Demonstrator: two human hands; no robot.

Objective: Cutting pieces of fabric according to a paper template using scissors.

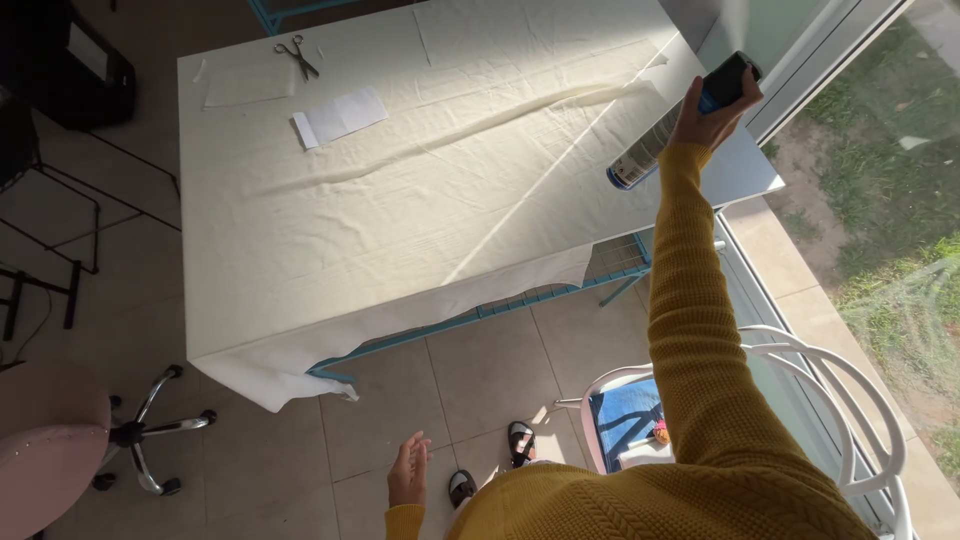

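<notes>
My right hand (716, 112) is raised at arm's length over the table's right end and grips a spray can (668, 128) with a dark blue cap, tilted nozzle-up. A faint mist shows above the can. Below it, cream fabric (420, 190) covers the whole table and hangs over the near edge. My left hand (408, 470) hangs low by my side over the tiled floor, fingers apart and holding nothing. My sleeves are mustard-yellow knit.
Scissors (297, 55) and a white paper sheet (340, 117) lie at the table's far left. A white chair (800, 400) with a blue cushion stands to my right, a pink swivel stool (50, 440) at lower left. A glass door (800, 60) runs along the right.
</notes>
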